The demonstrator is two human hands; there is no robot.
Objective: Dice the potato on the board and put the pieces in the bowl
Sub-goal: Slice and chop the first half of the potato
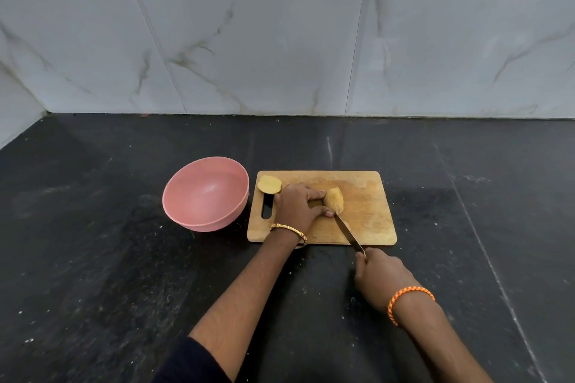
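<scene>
My left hand [295, 204] pinches the potato half [335, 199] on the board [367, 214]; my right hand [381, 277] grips the knife [349, 232].

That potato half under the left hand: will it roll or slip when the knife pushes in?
The potato half looks rounded on top, so it may rock unless its cut face is down. The left hand pinches it, which should steady it. Its cut flesh is probably wet and slick near the knife.

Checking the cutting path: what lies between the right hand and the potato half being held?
Head view: only the knife, gripped by the right hand, its blade reaching across the board to the potato half.
</scene>
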